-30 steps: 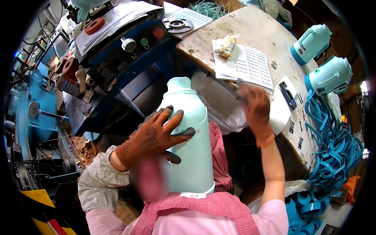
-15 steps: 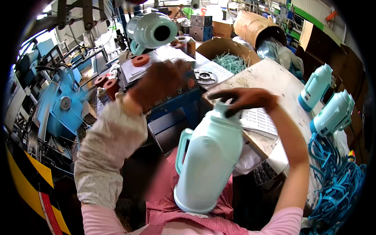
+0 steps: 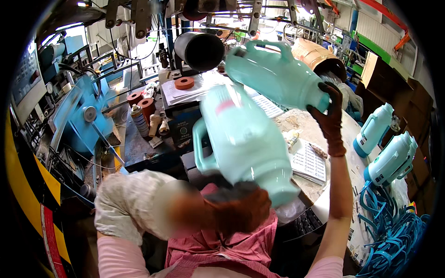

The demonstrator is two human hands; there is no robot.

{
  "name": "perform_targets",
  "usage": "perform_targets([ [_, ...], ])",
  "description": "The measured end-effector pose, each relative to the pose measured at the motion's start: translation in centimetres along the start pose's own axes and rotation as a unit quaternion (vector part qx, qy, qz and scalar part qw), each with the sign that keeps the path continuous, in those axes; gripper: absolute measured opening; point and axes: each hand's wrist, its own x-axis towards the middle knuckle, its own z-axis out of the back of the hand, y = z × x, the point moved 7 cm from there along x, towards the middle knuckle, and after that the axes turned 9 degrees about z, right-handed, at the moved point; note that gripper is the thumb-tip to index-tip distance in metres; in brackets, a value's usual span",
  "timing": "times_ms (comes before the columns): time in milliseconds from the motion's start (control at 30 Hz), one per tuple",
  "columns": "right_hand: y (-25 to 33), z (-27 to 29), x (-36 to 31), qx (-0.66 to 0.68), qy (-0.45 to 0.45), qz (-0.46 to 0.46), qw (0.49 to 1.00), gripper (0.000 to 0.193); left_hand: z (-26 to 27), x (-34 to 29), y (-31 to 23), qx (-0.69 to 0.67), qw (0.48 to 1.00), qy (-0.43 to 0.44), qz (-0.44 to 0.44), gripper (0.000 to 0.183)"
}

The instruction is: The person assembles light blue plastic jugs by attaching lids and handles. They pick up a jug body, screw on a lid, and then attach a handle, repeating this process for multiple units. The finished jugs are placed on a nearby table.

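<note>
Two glossy mint-green plastic jug bodies with side handles are held up in front of me. My left hand (image 3: pixel 243 209), in a brown glove, grips the nearer jug (image 3: pixel 248 143) from below near its shoulder; its neck points to the lower right. A pink patch shows near its far end. My right hand (image 3: pixel 330 109), gloved too, is wrapped round the neck of the second jug (image 3: pixel 278 76). That one lies nearly sideways over the bench, handle up, its base toward the black cylinder (image 3: pixel 199 51). The cylinder has nothing on it.
Two finished-looking jugs (image 3: pixel 374 129) with blue bases stand on the white table (image 3: pixel 354 185) at the right, above tangled blue strips (image 3: pixel 394 231). Red-brown rings (image 3: pixel 184 83), a spray can (image 3: pixel 138 119) and printed sheets (image 3: pixel 308 162) lie about. Blue machinery (image 3: pixel 83 113) stands left.
The jug that sat on the black cylinder is off it. My right hand has lifted a jug from my lap up and away; my left hand has come back toward me holding a jug.
</note>
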Motion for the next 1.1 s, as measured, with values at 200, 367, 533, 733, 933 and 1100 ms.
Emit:
perform_targets([
  [200, 9.9, -8.3, 3.3, 0.007, 0.017, 0.124, 0.992, 0.066, -0.9, 0.8, -11.6, -0.141, 0.943, 0.027, -0.301, 0.005],
  [367, 11.8, -14.4, 5.6, 0.018, 0.04, 0.125, 0.991, 0.069, -4.4, 3.0, -13.7, -0.646, 0.701, 0.175, -0.246, 0.024],
  [533, 7.7, -20.7, 8.6, 0.035, 0.059, 0.11, 0.992, 0.066, -16.8, 1.8, 3.4, -0.626, 0.776, -0.012, 0.073, 0.048],
  [733, 4.0, -28.5, 11.3, -0.102, 0.119, 0.108, 0.982, 0.067, -29.6, -4.9, 20.6, -0.155, 0.924, 0.009, 0.349, 0.054],
  [933, 7.7, -18.9, 1.5, -0.003, 0.138, 0.054, 0.989, 0.066, -38.5, -4.7, 26.6, -0.245, 0.919, -0.005, 0.307, 0.052],
  [1100, 11.6, 5.4, -18.1, 0.066, 0.126, -0.254, 0.957, 0.044, -38.1, -6.4, 26.0, -0.3, 0.881, -0.055, 0.361, 0.049],
])
